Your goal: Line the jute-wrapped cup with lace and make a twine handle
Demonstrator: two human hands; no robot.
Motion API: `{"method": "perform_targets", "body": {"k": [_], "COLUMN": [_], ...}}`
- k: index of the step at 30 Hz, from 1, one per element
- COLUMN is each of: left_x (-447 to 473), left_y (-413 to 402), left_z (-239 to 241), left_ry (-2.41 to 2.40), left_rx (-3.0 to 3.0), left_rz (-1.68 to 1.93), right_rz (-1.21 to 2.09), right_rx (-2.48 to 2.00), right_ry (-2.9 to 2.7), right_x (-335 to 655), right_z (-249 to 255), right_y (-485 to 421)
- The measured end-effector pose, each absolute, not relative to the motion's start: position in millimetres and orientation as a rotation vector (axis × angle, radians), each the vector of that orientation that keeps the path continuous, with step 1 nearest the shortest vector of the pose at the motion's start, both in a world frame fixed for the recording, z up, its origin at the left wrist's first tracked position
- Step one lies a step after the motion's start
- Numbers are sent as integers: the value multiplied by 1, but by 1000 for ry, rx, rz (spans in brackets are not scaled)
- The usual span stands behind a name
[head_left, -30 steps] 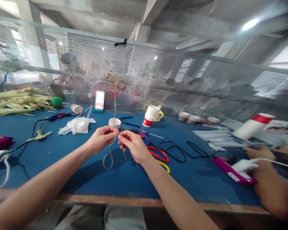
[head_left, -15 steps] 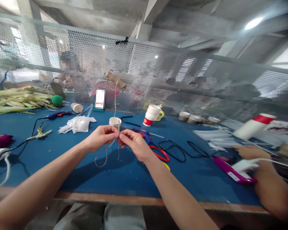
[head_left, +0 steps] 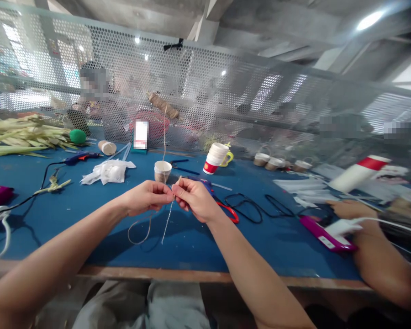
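Note:
My left hand [head_left: 146,197] and my right hand [head_left: 195,199] meet above the blue table [head_left: 178,246], both pinched on a thin tan twine [head_left: 166,222]. One end of the twine hangs in a loop below my left hand, another strand drops straight between the hands. The twine runs up to a spool [head_left: 163,106] hung on the mesh screen. A small paper cup [head_left: 162,171] stands just behind my hands.
Red-handled scissors [head_left: 230,211] and a black cable [head_left: 256,208] lie right of my hands. A glue gun [head_left: 78,158], white wrapping [head_left: 107,171], a pile of leaves [head_left: 23,137] and stacked cups [head_left: 217,160] sit farther back. Another person's arm [head_left: 373,256] rests at the right by a pink device [head_left: 324,234].
The hands have risen slightly and shifted. The hanging loop has swung left, and a straight strand now hangs between the hands. The view has tilted a little.

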State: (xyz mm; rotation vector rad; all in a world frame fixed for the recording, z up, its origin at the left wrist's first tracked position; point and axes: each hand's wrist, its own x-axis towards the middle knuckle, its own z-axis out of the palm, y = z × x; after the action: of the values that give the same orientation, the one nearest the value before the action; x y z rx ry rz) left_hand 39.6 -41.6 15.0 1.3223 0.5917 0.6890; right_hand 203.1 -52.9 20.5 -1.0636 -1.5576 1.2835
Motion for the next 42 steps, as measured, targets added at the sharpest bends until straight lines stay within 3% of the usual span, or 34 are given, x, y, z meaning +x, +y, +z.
{"method": "perform_targets", "body": {"k": [22, 42], "left_x": [35, 40], "left_y": [-41, -42], "left_z": [18, 13], "left_ry": [586, 610], "left_rx": [1450, 1398], "left_rz": [623, 703], "right_rz": [1427, 1200], "right_rx": [-957, -1050], "right_ry": [-1578, -1605], "right_x": [205, 203], "right_z": [25, 22], "right_y": [-56, -54]}}
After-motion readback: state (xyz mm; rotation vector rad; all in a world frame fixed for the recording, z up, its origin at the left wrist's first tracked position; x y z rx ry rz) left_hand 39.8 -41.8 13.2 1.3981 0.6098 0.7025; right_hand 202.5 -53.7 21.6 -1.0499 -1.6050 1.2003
